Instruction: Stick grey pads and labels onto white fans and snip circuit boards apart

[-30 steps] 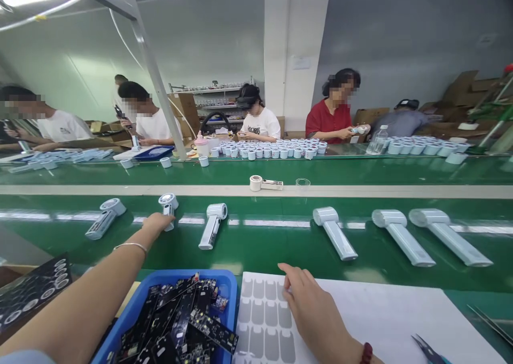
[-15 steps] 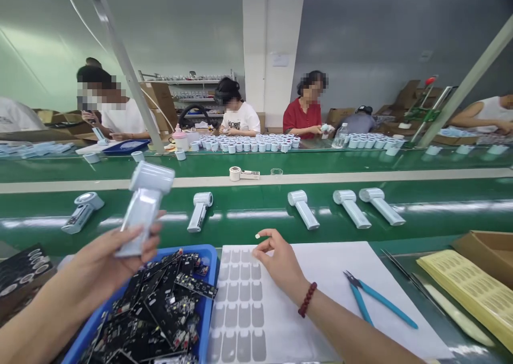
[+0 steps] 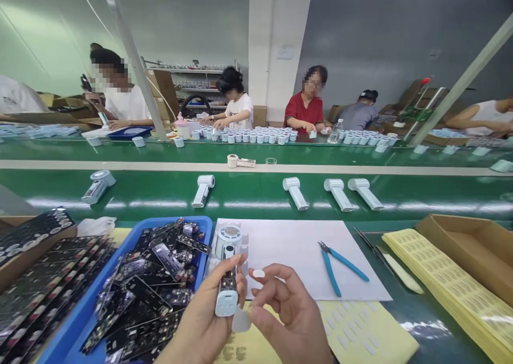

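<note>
My left hand (image 3: 208,305) is wrapped round a light blue handheld fan housing (image 3: 226,304), its round head pointing away from me. The housing's open face is turned up, and a dark circuit board (image 3: 228,282) shows inside the handle. Close by on the right, my right hand (image 3: 286,310) has its fingers bent in a pinch. A small grey rounded sticker (image 3: 241,319) sticks out from its thumb tip, just below the housing. At the index fingertip is a white oval (image 3: 258,273); I cannot tell if it is a nail or a separate piece. The sticker sheet (image 3: 245,240) is mostly hidden.
A blue tray (image 3: 207,225) of circuit boards stands left. Cutters (image 3: 340,265) lie on white paper (image 3: 288,246); tweezers (image 3: 374,252) and yellow label sheets (image 3: 449,278) lie right. Several fan housings (image 3: 295,194) rest on the green belt (image 3: 256,190). Co-workers sit opposite.
My left hand has brought the fan housing down from the left and turned its open face up. My right hand has drawn back from the sticker sheet with a sticker. The view has tilted down.
</note>
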{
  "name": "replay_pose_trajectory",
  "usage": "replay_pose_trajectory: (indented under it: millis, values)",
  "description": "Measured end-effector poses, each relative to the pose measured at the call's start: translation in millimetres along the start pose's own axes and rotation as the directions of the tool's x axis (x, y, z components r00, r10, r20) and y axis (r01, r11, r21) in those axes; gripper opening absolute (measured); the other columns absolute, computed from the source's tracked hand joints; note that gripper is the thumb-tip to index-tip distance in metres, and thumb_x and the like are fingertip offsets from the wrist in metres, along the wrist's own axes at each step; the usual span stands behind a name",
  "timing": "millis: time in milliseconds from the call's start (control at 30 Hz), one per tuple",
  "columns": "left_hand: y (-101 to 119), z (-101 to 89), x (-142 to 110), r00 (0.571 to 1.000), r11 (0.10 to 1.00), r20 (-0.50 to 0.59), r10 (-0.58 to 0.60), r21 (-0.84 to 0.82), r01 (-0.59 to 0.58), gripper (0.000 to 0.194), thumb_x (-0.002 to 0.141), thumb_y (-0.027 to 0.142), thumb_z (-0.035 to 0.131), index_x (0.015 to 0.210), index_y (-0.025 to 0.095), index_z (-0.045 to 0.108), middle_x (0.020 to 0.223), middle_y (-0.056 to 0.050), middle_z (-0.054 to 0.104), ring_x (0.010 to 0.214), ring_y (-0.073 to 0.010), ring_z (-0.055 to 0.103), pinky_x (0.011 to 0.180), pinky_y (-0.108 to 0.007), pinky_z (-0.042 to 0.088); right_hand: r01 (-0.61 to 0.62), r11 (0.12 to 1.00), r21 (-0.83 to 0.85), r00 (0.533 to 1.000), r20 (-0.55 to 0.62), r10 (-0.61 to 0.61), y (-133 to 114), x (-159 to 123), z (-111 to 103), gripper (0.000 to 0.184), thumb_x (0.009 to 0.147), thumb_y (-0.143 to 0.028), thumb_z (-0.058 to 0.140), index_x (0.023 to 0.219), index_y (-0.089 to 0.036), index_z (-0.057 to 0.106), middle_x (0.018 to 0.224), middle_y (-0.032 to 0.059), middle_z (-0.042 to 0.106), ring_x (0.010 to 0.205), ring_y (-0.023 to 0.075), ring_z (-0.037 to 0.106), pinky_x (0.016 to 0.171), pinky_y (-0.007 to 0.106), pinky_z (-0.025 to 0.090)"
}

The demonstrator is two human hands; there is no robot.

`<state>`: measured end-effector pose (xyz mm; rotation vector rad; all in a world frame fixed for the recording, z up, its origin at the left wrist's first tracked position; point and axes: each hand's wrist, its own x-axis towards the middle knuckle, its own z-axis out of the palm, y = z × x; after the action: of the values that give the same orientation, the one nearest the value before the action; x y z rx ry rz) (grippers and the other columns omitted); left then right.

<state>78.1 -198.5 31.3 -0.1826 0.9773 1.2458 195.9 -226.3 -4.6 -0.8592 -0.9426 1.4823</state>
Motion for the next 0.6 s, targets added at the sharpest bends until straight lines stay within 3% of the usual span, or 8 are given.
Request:
replay_pose_trajectory:
  millis: [100, 267, 600]
  values:
    - [-7, 5.5, 2, 0.999, 1.0, -0.053, 0.004, -0.016, -0.005, 0.006, 0.087, 0.007, 0.059, 0.082, 0.007, 0.063, 0.063, -0.006, 0.062, 0.044, -0.0085, 0.058, 0.042, -0.017, 0.05, -0.007, 0.999, -0.054, 1.0, -0.029, 0.006, -1, -2, 4, 0.045, 0.065, -0.033, 0.086, 0.1, -0.023, 0.059, 0.066, -0.0022, 0.072, 0.1, 0.0266, 0.072, 0.092, 0.037, 0.053]
    - [-11, 9.4, 0, 0.997, 0.995, -0.078, -0.023, -0.097, 0.015, 0.017, 0.09, 0.009, 0.057, 0.073, 0.011, 0.056, 0.057, -0.003, 0.057, 0.043, -0.0088, 0.056, 0.041, -0.018, 0.047, -0.032, 0.993, -0.111, 0.998, -0.051, 0.026, -10, 1, 9, 0.041, 0.066, -0.023, 0.08, 0.1, -0.023, 0.058, 0.067, -0.0013, 0.073, 0.109, 0.0268, 0.069, 0.092, 0.036, 0.054]
    - [-11, 4.6, 2, 0.998, 0.993, -0.051, -0.027, -0.117, 0.02, 0.017, 0.091, 0.012, 0.056, 0.074, 0.012, 0.053, 0.059, -0.003, 0.054, 0.048, -0.009, 0.054, 0.043, -0.018, 0.047, -0.06, 0.984, -0.168, 0.996, -0.069, 0.049, -11, 4, 14, 0.037, 0.067, -0.02, 0.076, 0.099, -0.023, 0.059, 0.063, -0.0017, 0.073, 0.105, 0.0273, 0.07, 0.092, 0.039, 0.055]
